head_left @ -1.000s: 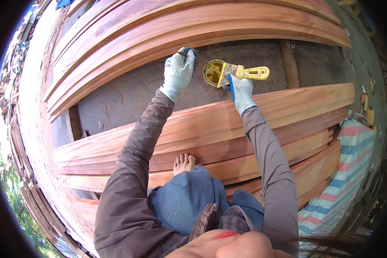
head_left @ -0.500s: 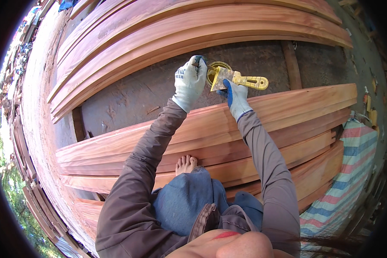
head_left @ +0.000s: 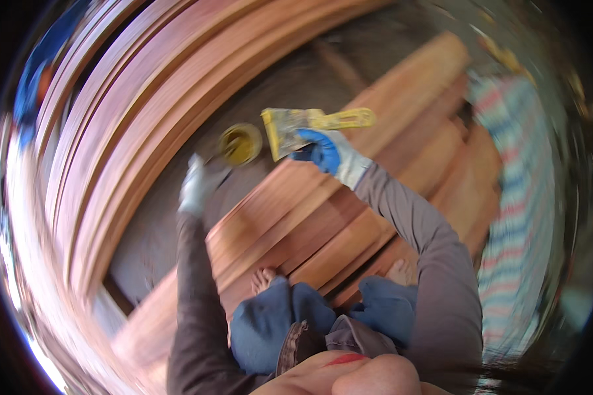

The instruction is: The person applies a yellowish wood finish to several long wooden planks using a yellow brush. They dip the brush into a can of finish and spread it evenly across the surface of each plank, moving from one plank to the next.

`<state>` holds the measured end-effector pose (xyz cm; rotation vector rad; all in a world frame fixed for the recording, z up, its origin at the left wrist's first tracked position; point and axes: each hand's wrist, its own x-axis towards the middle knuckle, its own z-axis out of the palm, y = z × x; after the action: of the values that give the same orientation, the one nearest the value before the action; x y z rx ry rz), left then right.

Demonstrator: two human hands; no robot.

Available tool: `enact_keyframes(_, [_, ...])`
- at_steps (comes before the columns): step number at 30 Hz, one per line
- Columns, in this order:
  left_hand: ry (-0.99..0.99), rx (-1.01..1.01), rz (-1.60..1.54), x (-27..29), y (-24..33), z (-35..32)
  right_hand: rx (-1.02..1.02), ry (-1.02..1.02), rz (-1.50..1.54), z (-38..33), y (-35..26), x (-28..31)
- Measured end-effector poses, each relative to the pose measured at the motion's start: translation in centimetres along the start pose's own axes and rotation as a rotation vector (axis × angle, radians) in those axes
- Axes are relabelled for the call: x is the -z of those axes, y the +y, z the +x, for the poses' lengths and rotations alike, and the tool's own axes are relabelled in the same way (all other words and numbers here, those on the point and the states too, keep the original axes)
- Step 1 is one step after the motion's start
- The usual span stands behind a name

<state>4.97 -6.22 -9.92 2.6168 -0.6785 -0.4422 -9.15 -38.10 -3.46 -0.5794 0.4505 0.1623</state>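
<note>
The picture is blurred by motion. My right hand (head_left: 326,155), in a white glove with blue palm, grips a yellow-handled putty scraper (head_left: 310,125) with a wide smeared blade, held above the reddish planks (head_left: 349,210). My left hand (head_left: 199,184), in a pale glove, reaches toward a small round tin of yellow paste (head_left: 240,143) on the grey ground; a thin tool seems to run from the hand to the tin, but blur hides the grip. I squat on the planks with bare feet (head_left: 265,280).
A stack of long reddish boards (head_left: 132,131) curves along the left and top. A striped tarpaulin (head_left: 520,197) lies at the right. Grey concrete ground (head_left: 165,243) shows between the two piles of wood.
The view has swung sharply and gone blurry. My hands have moved apart: the scraper has lifted away from the tin, and my left hand sits lower left of the tin.
</note>
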Motion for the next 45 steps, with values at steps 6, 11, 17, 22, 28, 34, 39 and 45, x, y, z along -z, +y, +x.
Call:
enact_keyframes(6, [0.299, 0.116, 0.559, 6.0, 9.1, -4.0, 0.416, 0.350, -0.341, -9.7, -11.2, 6.9])
enact_keyframes(11, [0.158, -0.589, 0.146, 0.1, 25.5, 2.6, 0.722, 0.779, -0.422, -17.4, -18.1, 15.8])
enact_keyframes(17, [-0.012, -0.447, 0.196, -8.8, 41.4, 13.7, 0.890, 1.021, -0.513, -16.2, -26.5, 23.6])
enact_keyframes(22, [0.082, -0.269, 0.222, -14.4, 46.6, 15.4, 0.994, 1.041, -0.522, -13.3, -34.3, 30.2])
enact_keyframes(28, [0.179, -0.286, 0.290, -15.8, 46.8, 15.8, 0.774, 1.251, -1.178, -10.9, -43.1, 34.0])
enact_keyframes(34, [0.169, -0.262, 0.276, -15.7, 47.2, 15.8, 0.454, 1.486, -1.736, -6.9, -50.2, 34.5])
enact_keyframes(39, [0.185, -0.274, 0.280, -15.9, 47.5, 16.1, 0.538, 1.417, -1.924, -4.2, -52.5, 37.4])
enact_keyframes(45, [0.139, -0.266, 0.265, -15.6, 48.3, 16.2, 0.306, 1.288, -2.474, -2.2, -51.9, 37.8])
